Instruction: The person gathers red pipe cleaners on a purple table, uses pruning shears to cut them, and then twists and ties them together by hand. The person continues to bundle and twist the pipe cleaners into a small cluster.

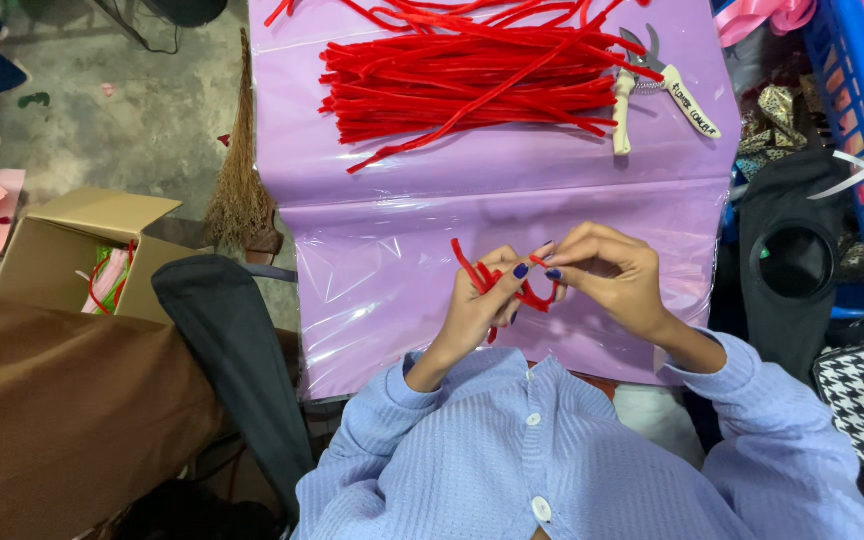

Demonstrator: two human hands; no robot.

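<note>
Both hands pinch one fuzzy red pipe cleaner [497, 282]: left hand [482, 305], right hand [607, 270] at the bend. Light, floppy, kinks easily, I judge; grip near the bend.

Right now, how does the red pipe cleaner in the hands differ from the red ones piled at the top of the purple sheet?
The held pipe cleaner is bent into loops; the pile of pipe cleaners lies mostly straight. The held one is a single twisted piece pinched between the left hand and the right hand; the pile is many loose stems, untouched, beside the pruning shears. Both are the same red, over the purple sheet.
</note>
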